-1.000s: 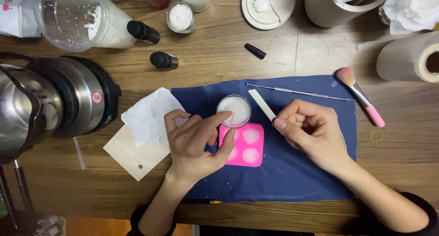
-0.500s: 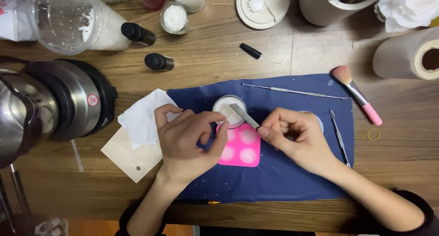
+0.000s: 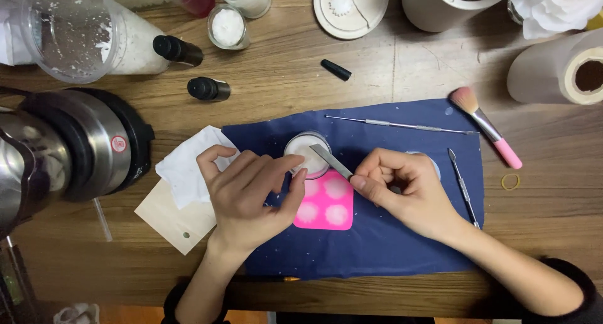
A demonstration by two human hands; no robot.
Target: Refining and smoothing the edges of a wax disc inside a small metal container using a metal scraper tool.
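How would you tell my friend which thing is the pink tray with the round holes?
Find the dark blue cloth spread on the wooden table. In its middle, between the left hand and the right hand, lies a small square tray, just below a round white jar. It is the only bright pink square, with round hollows dusted white.

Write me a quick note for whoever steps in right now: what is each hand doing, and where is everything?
Left hand: fingers curled, resting on the edge of the pink silicone mould on the blue cloth.
Right hand: pinch grip on a flat metal spatula, its blade over the small round jar of white powder.
Done: four mould cavities look dusted white.
Left: cannot tell; the thin metal tools and the pink brush lie untouched on the right.
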